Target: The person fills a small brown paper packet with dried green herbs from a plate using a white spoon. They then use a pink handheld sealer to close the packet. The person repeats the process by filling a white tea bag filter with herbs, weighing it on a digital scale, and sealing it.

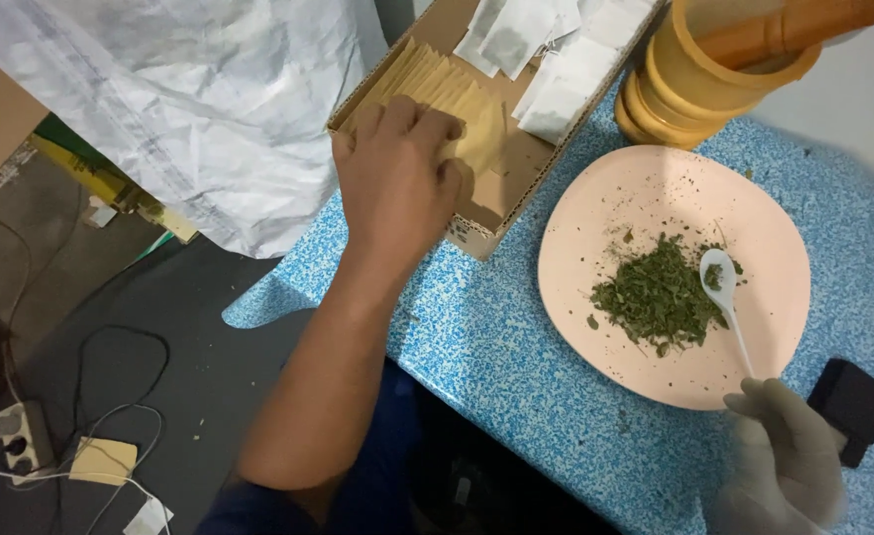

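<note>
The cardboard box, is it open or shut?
Open. The cardboard box has no lid over it; tan packets and white sachets show inside, under the left hand.

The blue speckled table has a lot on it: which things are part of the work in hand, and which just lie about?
In use:
left hand on tan envelopes in the cardboard box
gloved right hand holding the white spoon
pink plate of dried green leaves

Lying about:
wooden mortar
black case
white sack
floor cables
</note>
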